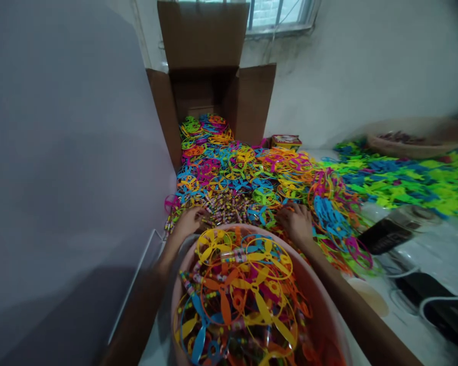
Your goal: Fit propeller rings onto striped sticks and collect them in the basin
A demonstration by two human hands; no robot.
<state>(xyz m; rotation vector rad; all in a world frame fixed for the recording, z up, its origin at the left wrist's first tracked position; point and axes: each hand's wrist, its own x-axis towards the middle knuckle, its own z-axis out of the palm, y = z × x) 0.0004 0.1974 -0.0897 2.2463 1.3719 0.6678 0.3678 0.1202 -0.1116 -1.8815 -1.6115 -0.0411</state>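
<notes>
My left hand (194, 219) is at the near edge of a pile of small candy-filled tubes (229, 206), fingers curled in among them; what they grip is hidden. Beyond the basin's right rim, my right hand (298, 219) has its fingers bent down at the heap of plastic propeller rings (265, 195), and I cannot make out what is in them. Between my forearms stands a pink basin (320, 277). Inside it lie yellow, orange and blue propeller rings (255, 287), mixed with candy tubes (234, 255).
An open cardboard box (255, 101) lies on its side, spilling propeller rings. Green and blue plastic pieces (404, 178) spread at right beside a shallow basket (400, 147). Nearer are a dark can (389, 234) and a black object with a white cord (431, 300). A pale panel (80, 152) borders the left.
</notes>
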